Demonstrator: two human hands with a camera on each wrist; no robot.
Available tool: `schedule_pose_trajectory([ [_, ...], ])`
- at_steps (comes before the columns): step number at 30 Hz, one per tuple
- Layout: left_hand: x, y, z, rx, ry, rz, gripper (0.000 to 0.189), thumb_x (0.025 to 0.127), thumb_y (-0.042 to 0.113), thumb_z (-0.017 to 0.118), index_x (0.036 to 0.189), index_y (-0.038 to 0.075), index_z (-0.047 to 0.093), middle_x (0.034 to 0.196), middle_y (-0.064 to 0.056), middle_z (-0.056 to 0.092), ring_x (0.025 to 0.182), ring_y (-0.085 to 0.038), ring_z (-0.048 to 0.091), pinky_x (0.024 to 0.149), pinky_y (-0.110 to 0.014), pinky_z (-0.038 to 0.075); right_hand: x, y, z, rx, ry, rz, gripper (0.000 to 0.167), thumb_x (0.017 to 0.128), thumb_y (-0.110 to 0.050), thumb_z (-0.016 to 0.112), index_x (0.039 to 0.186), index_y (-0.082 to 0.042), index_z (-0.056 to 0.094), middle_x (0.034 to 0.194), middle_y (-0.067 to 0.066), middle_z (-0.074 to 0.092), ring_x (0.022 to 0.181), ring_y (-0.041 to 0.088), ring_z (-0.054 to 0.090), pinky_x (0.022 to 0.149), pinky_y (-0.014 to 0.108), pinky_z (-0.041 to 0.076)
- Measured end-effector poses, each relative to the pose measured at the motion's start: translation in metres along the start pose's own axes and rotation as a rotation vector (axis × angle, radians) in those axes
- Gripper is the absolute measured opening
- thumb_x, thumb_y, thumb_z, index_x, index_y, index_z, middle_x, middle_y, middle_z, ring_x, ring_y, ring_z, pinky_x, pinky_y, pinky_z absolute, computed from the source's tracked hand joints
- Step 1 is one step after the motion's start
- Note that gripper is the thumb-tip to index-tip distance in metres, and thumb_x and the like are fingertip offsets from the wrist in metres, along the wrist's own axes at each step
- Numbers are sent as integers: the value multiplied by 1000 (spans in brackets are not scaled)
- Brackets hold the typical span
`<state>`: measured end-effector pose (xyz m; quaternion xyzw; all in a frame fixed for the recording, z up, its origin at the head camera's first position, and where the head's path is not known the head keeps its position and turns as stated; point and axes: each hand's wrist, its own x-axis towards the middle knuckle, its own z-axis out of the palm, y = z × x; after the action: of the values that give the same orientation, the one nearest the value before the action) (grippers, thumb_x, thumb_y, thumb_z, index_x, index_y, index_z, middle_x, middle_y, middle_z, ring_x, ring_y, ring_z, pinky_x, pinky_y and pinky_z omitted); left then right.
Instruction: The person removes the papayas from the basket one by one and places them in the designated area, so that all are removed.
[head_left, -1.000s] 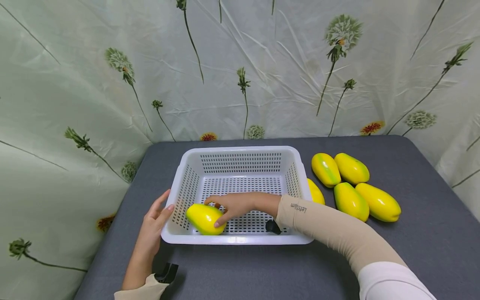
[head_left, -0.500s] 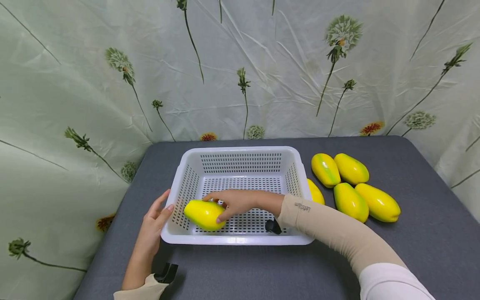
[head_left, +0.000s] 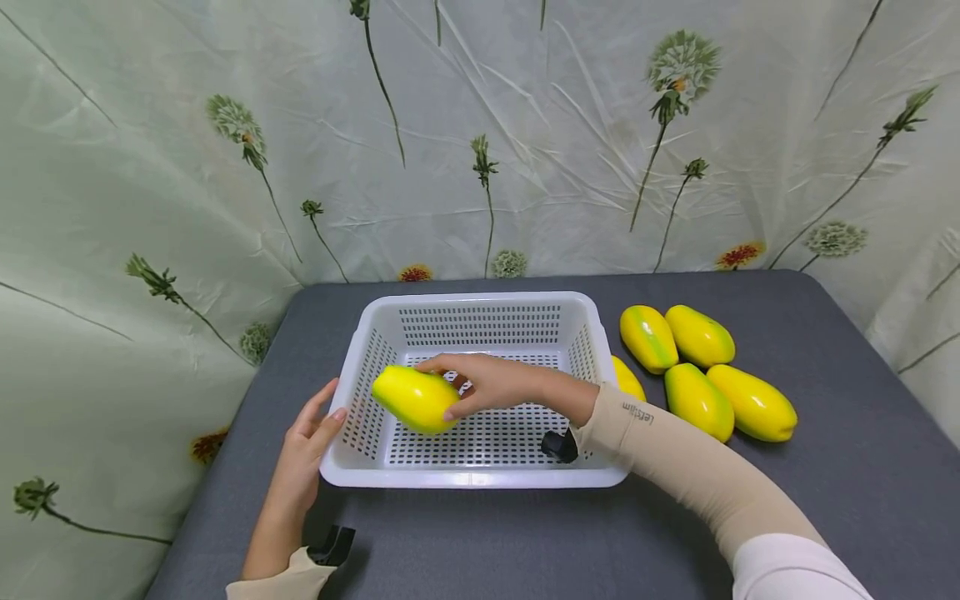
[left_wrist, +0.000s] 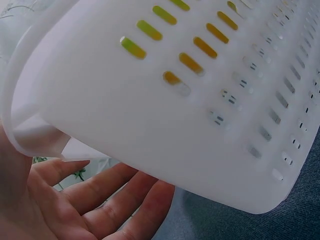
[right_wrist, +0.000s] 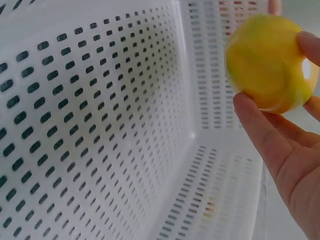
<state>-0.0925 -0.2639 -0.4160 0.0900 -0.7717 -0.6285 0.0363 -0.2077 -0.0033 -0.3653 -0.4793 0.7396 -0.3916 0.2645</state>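
Note:
A yellow papaya (head_left: 415, 400) with a tapered end is held by my right hand (head_left: 487, 385), thumb on the near side and fingers over the far side. It is raised above the floor of the white perforated basket (head_left: 472, 479), near the left end. From the right wrist view, the papaya (right_wrist: 265, 62) appears end-on between thumb and fingers (right_wrist: 262, 127). My left hand (head_left: 303, 450) holds the basket's left rim, its thumb over the edge. Its fingers (left_wrist: 117, 195) reach beneath the rim outside the wall in the left wrist view.
Several more papayas (head_left: 701, 402) lie on the grey table (head_left: 480, 542) to the basket's right. One papaya (head_left: 627, 379) is partly hidden behind the basket's right wall and the right arm. A flower-printed curtain (head_left: 450, 125) hangs behind the table.
The right hand has lifted the papaya from the basket's near left corner, upward and away from the near rim. My left hand stays on the left rim.

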Motion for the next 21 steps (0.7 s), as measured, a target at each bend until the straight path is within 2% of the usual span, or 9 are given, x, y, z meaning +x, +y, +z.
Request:
schedule_pose_trajectory([
  [8,0,-1,0,-4,-2,-1,54,93,27,50,142,21,27,124,-23,45,83,-12,60,61,-39,53,-17,-3,-16,104,90,-21,68,80,-16,69,137,-17,34,126,-2,44,105,19,49,84,27,46],
  [11,0,0,0,-14,-1,-2,54,93,27,50,142,20,28,124,-23,45,83,-11,60,60,-39,53,-26,-6,-24,131,130,-36,69,80,-17,70,138,-13,33,130,1,42,106,21,49,84,30,46],
  [21,1,1,1,-39,-9,18,55,93,26,50,141,15,27,122,-26,44,82,-12,61,58,-39,53,-59,-11,-49,78,276,-31,69,80,-21,69,138,-13,32,133,3,40,107,21,50,85,36,46],
])
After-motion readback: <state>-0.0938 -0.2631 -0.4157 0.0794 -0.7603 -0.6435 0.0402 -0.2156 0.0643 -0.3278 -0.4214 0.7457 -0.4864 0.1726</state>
